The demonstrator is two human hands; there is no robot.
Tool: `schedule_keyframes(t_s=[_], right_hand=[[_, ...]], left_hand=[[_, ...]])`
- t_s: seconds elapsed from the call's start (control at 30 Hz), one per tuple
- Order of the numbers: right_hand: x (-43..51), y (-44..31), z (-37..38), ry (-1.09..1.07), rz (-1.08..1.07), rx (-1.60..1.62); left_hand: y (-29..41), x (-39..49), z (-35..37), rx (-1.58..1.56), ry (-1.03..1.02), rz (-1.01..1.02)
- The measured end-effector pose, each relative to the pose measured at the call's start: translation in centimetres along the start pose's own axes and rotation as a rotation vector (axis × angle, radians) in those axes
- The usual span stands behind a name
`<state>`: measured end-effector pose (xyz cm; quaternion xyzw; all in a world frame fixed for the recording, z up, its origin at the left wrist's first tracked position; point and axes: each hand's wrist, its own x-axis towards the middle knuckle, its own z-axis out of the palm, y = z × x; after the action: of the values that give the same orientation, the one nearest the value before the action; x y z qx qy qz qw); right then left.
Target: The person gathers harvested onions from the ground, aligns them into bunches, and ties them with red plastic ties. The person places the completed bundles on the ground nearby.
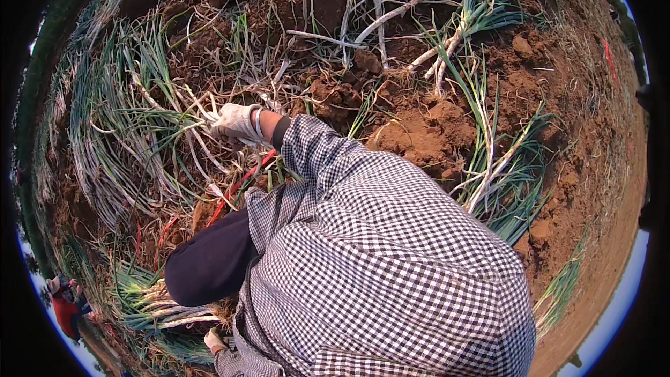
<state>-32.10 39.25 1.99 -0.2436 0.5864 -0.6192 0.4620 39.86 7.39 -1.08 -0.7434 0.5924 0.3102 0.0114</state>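
Note:
My right hand (234,121), in a pale work glove, is closed around a few long white stalks of spring onion (196,102). They lead left toward a spread of green-topped spring onions (112,141) on the soil. Low in the picture, my left hand (214,340), also gloved, is partly hidden by my checked jacket. Just above it lies a bundle of thicker spring onions (175,310), roots toward me. Whether the left fingers hold anything cannot be seen. My bent knee (209,262) in dark trousers lies between the hands.
Red tape strips (241,183) lie beside my knee. Loose spring onions (455,36) rest on clumped brown soil (413,136) farther up, and more leafy stalks (502,183) lie behind my back. Another person (67,306) in a red top is at the far lower left.

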Motion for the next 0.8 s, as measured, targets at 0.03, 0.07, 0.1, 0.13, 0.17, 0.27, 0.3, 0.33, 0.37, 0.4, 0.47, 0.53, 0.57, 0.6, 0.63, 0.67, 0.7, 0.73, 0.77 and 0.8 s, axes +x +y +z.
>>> schedule_keyframes(t_s=[0.03, 0.07, 0.1, 0.13, 0.17, 0.27, 0.3, 0.33, 0.37, 0.4, 0.47, 0.53, 0.57, 0.6, 0.63, 0.67, 0.7, 0.73, 0.77, 0.8], right_hand=[[-1.4, -1.5, -1.6, 0.063, -0.003, 0.047], [-3.0, -3.1, -3.2, 0.181, 0.017, 0.075], [-5.0, -5.1, -5.7, 0.161, -0.076, 0.167], [-7.8, -6.8, -8.2, 0.183, -0.160, 0.176], [-11.0, -8.6, -11.2, 0.106, -0.310, 0.234], [-21.8, -12.2, -19.9, 0.537, -0.462, 0.001], [-25.5, -12.9, -22.8, 0.627, -0.503, -0.033], [-29.3, -12.5, -24.9, 0.798, -0.537, -0.155], [-33.0, -12.0, -27.0, 0.964, -0.493, -0.225], [-36.0, -9.6, -28.5, 1.366, -0.458, -0.296], [-41.5, -5.7, -31.4, 1.587, -0.290, -0.335], [-46.0, -1.0, -33.0, 1.718, -0.032, -0.347], [-47.7, 1.2, -33.5, 1.742, 0.094, -0.342], [-49.0, 3.6, -33.6, 1.760, 0.229, -0.324], [-49.9, 5.5, -33.7, 1.760, 0.351, -0.312], [-50.5, 7.4, -33.4, 1.738, 0.481, -0.299], [-50.7, 9.0, -33.0, 1.711, 0.603, -0.283], [-50.4, 10.5, -32.6, 1.675, 0.716, -0.276], [-49.8, 11.6, -32.1, 1.632, 0.816, -0.272], [-48.8, 12.5, -31.6, 1.581, 0.905, -0.271]], left_hand=[[0.4, -0.4, -0.1, 0.006, -0.013, -0.012], [0.9, -0.8, -0.4, 0.006, -0.024, -0.026], [1.1, -1.2, -0.6, 0.003, -0.036, -0.040], [1.6, -1.4, -0.7, -0.015, -0.047, -0.051], [1.7, -1.5, -0.7, -0.044, -0.057, -0.079], [1.4, -1.3, -0.4, -0.298, -0.047, -0.156], [1.1, -1.0, -0.3, -0.272, -0.056, -0.155], [0.4, -0.9, 0.1, -0.305, -0.055, -0.118], [-0.3, -0.9, -0.1, -0.245, -0.108, -0.103], [-0.7, -0.8, 0.2, -0.197, 0.046, -0.113], [-1.1, -0.6, 0.1, 0.048, 0.195, -0.076], [-1.0, -0.7, -0.3, 0.133, 0.271, -0.050], [-0.8, -0.9, -0.6, 0.082, 0.312, -0.058], [-0.5, -1.2, -0.9, 0.043, 0.321, -0.052], [-0.1, -1.7, -1.2, -0.076, 0.325, -0.026], [0.4, -2.2, -1.4, -0.040, 0.401, 0.045], [0.9, -2.8, -1.6, -0.074, 0.433, 0.089], [1.6, -3.4, -1.7, -0.135, 0.429, 0.164], [2.4, -4.0, -1.8, -0.234, 0.415, 0.159], [3.2, -4.8, -1.8, -0.282, 0.426, 0.195]])
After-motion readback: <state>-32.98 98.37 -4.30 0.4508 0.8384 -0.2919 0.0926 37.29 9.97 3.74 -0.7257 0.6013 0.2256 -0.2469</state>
